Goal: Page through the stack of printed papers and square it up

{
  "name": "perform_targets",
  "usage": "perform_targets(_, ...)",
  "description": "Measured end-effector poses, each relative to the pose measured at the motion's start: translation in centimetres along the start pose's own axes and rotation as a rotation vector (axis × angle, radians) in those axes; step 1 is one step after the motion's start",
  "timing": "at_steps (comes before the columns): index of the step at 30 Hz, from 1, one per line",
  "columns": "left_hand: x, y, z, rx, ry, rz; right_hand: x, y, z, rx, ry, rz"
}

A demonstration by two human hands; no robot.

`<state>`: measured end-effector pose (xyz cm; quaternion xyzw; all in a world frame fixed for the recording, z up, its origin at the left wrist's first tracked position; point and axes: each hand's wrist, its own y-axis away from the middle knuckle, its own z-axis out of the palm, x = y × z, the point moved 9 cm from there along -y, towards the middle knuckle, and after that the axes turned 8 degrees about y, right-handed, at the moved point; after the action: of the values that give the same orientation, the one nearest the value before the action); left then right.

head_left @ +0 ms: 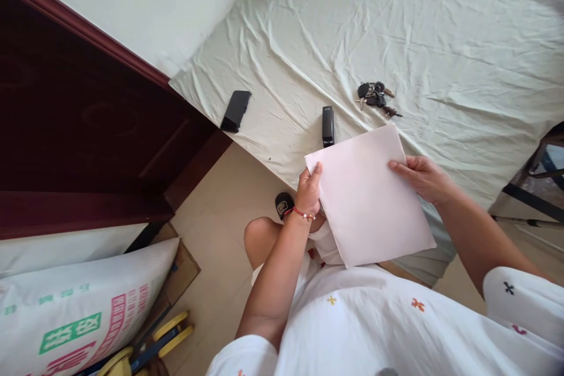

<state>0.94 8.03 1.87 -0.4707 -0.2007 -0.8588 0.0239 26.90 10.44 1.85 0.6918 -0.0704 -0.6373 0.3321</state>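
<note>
bed: wrinkled pale sheet [396, 29] spreading beyond the fingers | wall: off-white [145, 0], far left of the fingers | furniture: dark red-brown wood panel [79, 129] left | floor: beige tiles [220, 235] below the fingers | light: soft daylight

Wrinkled pale bed sheet [440, 29], black phone [235, 110], black stapler [327, 125], key bunch [376, 97]

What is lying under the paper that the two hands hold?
Under the paper show the bed edge and part of the person's lap. The left hand and right hand grip its sides. Whatever lies directly beneath the sheet is covered.
</note>
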Motion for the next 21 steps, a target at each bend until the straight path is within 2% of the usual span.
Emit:
perform_targets(6,2.0,-0.7,0.1,-0.005,-0.088,0.113,0.3,0.3,0.4,-0.026,0.005,0.014)
perform_targets(17,1.3,-1.4,1.3,-0.023,-0.111,0.086,1.0,0.2,0.2,0.005,-0.040,0.006)
perform_targets(21,1.1,-2.5,0.9,-0.043,-0.111,0.046,1.0,0.0,0.0,0.036,-0.060,0.033)
